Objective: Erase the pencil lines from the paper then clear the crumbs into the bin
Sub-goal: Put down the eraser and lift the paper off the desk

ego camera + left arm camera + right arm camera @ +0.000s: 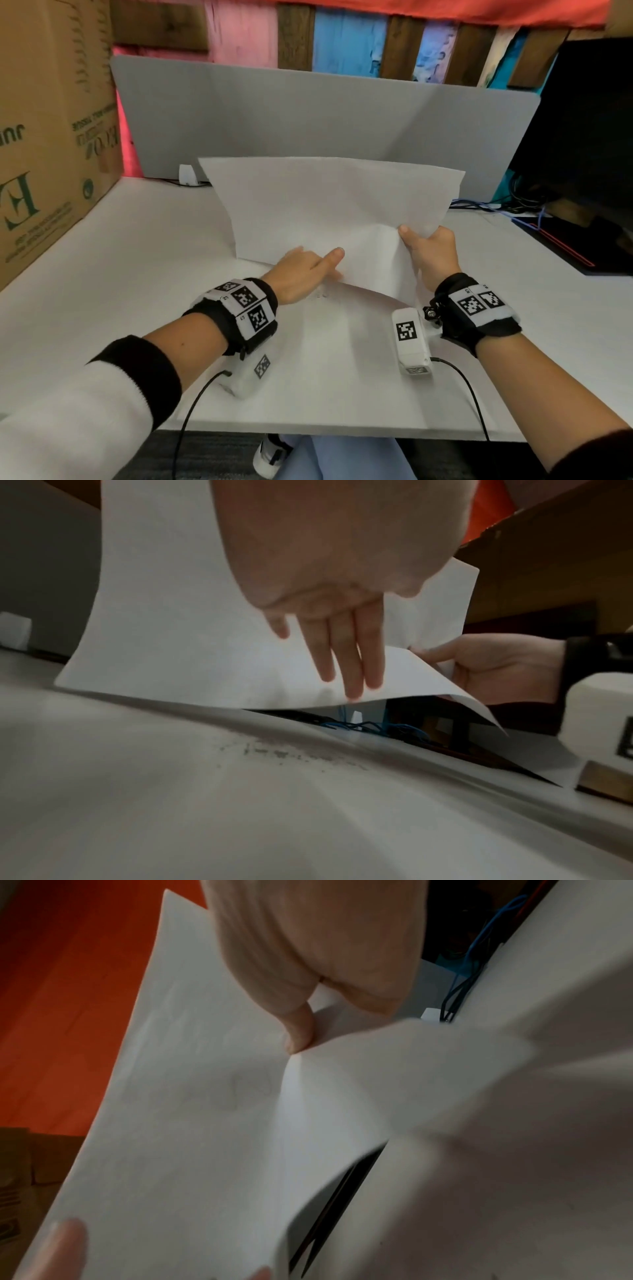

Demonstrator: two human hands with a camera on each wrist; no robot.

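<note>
The white paper (325,205) stands tilted up off the white table (137,274), with its far edge high and its left lower edge near the surface. My right hand (431,250) pinches the paper's right side, thumb on the front face (298,1026). My left hand (308,270) lies against the paper's lower part with straight fingers (342,656). A smear of grey eraser crumbs (291,753) lies on the table just in front of the lifted edge, faint in the head view (320,295). Faint pencil traces (251,1088) show on the sheet. No bin or eraser is in view.
A large cardboard box (51,137) stands at the left. A grey divider panel (308,113) closes the back. At the right are a black monitor (582,137), cables (496,205) and a dark mat (565,246). A small white adapter (187,174) sits at the back.
</note>
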